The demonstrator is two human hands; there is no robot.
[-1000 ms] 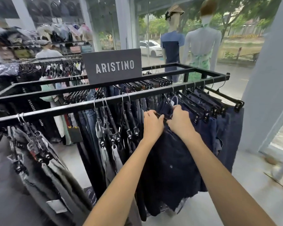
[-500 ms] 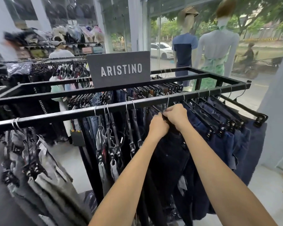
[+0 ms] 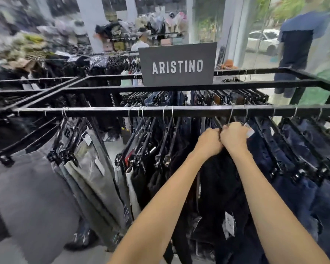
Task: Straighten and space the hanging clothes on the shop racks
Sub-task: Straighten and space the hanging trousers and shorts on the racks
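Below rail, fisted hands on hanger

The rack rails are seen in black, and the hangers are black too, with silver-coloured hooks. The sign is shown in dark grey and lettered in pale grey. The trousers at the left are seen in plain light and mid greys. The middle garment is shown in plain black, with a white tag. The jeans at the right are seen in dark blue.
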